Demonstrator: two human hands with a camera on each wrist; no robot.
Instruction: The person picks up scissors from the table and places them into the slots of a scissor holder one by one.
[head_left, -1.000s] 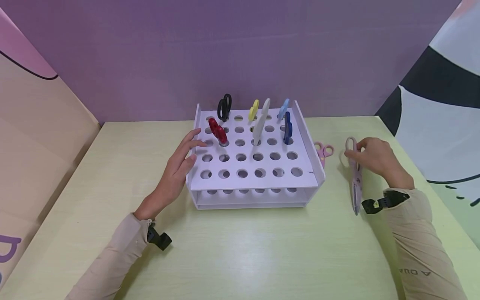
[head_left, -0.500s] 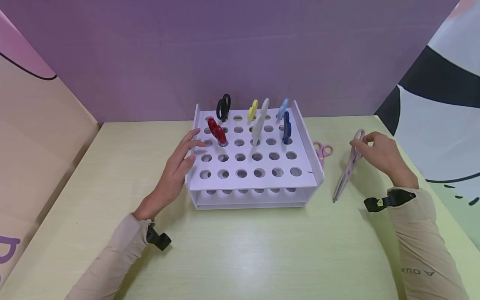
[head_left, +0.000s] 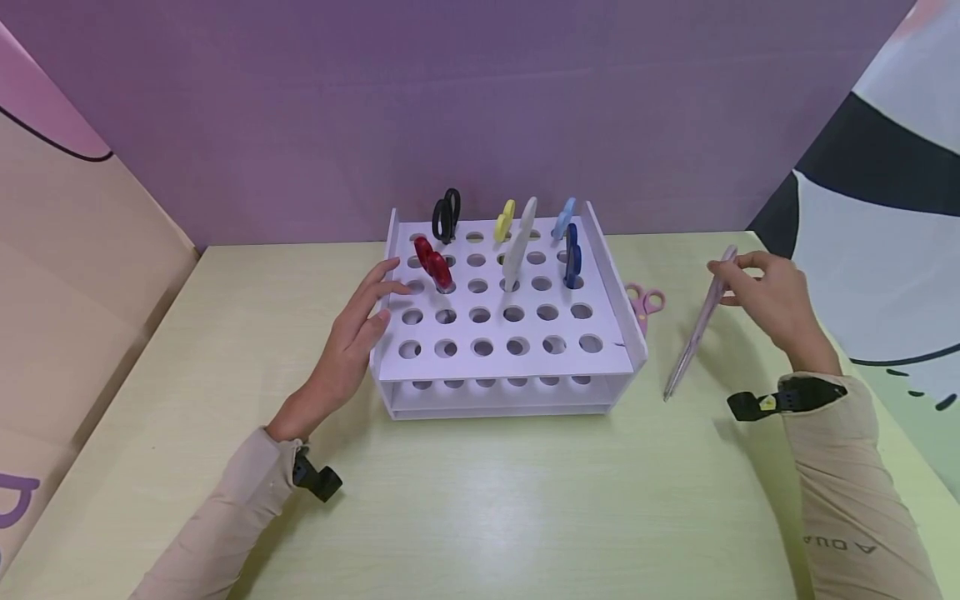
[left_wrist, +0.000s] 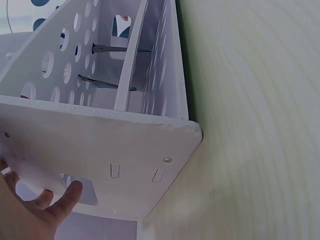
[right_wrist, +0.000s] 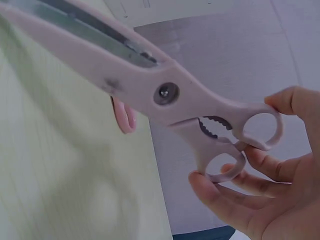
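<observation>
My right hand (head_left: 776, 300) pinches pale pink scissors (head_left: 699, 327) by the handle loops, blades slanting down and left over the table. In the right wrist view the fingers and thumb hold the loops of the scissors (right_wrist: 190, 100), and the blades are together. My left hand (head_left: 341, 342) rests on the left side of a white rack (head_left: 495, 362) with rows of holes. Its fingers lie along the side panel near a cutout. Upright in the holes stand red scissors (head_left: 433, 262), black scissors (head_left: 446, 217), yellow (head_left: 505, 221), white (head_left: 520, 246), light blue (head_left: 564, 218) and dark blue scissors (head_left: 573, 257).
Small pink scissors (head_left: 647, 304) lie on the table (head_left: 465, 508) against the rack's right side, partly hidden by it. A purple panel (head_left: 480, 117) rises behind the table's back edge.
The right hand has raised the pale pink scissors and turned them, so the blade tips swing left and they now show edge-on. The left hand stays at the rack.
</observation>
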